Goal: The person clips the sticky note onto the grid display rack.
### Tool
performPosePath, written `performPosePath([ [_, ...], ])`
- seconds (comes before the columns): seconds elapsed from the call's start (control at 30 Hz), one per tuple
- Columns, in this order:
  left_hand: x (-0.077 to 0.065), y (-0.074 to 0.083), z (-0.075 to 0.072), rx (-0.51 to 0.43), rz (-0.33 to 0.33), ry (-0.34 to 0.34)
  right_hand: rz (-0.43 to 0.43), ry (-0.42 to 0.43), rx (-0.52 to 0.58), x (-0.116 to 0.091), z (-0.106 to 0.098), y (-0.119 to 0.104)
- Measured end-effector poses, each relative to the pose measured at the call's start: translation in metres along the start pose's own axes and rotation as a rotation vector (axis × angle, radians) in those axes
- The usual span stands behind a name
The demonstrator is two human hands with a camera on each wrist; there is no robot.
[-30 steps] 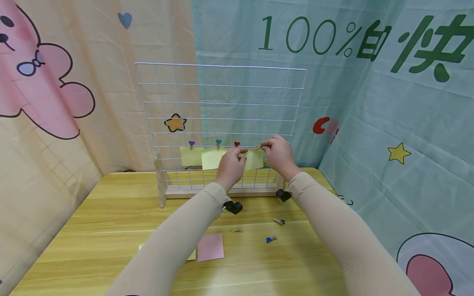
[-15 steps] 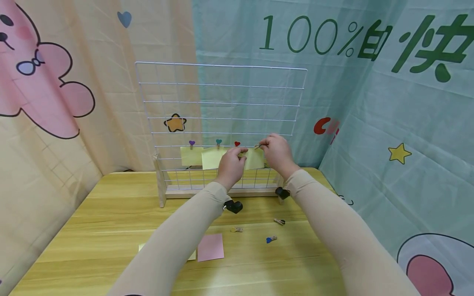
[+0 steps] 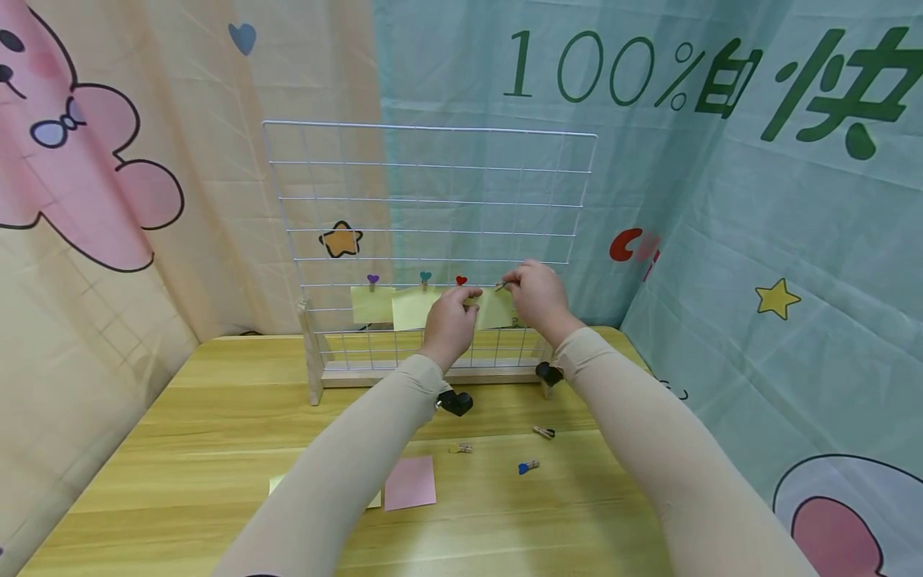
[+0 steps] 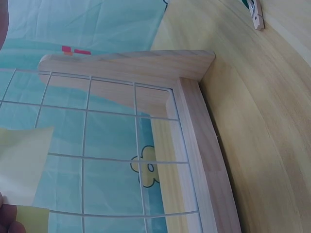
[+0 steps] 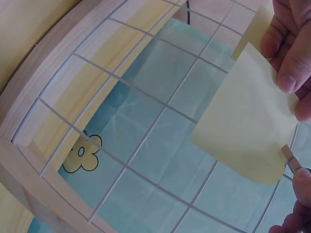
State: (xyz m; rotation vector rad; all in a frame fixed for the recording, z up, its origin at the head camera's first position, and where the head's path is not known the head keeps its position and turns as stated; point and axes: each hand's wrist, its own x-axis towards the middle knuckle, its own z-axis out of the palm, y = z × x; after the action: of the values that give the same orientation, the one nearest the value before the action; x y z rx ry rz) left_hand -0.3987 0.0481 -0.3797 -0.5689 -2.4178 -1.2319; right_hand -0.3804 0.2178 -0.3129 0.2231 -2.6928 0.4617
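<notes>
A yellow sticky note (image 3: 496, 310) lies against the white wire grid (image 3: 433, 200). My left hand (image 3: 449, 324) pinches its left side between thumb and fingers. At the note's upper right corner, my right hand (image 3: 541, 296) pinches a small wooden clothespin (image 5: 290, 158). In the right wrist view the clothespin's tip overlaps the note's edge beside a grid wire. To the left, two more yellow notes, one of them the outer note (image 3: 371, 305), hang from purple and teal heart clothespins. A red heart clothespin (image 3: 461, 280) shows just above my left fingers.
Wooden feet and a base bar (image 3: 433, 375) support the grid. On the table lie a blue heart clothespin (image 3: 529, 466), a yellow one (image 3: 461, 448), a dark one (image 3: 544, 432) and a pink note (image 3: 410, 483). My left sleeve partly covers more yellow notes.
My right hand has shifted slightly left and up with the clothespin, which now points more along the note's corner. My left hand keeps its hold on the note.
</notes>
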Motion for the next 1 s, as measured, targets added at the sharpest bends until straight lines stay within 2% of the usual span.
performPosePath([
  [0.33,-0.0006,0.0006,0.0001,0.008,0.004,0.015,0.036,-0.061,-0.049,0.0008,-0.0008,-0.0016],
  [1.0,0.0007,-0.0015,0.0007,0.033,0.026,0.044,0.027,-0.078,-0.067,0.0056,0.0034,-0.0007],
])
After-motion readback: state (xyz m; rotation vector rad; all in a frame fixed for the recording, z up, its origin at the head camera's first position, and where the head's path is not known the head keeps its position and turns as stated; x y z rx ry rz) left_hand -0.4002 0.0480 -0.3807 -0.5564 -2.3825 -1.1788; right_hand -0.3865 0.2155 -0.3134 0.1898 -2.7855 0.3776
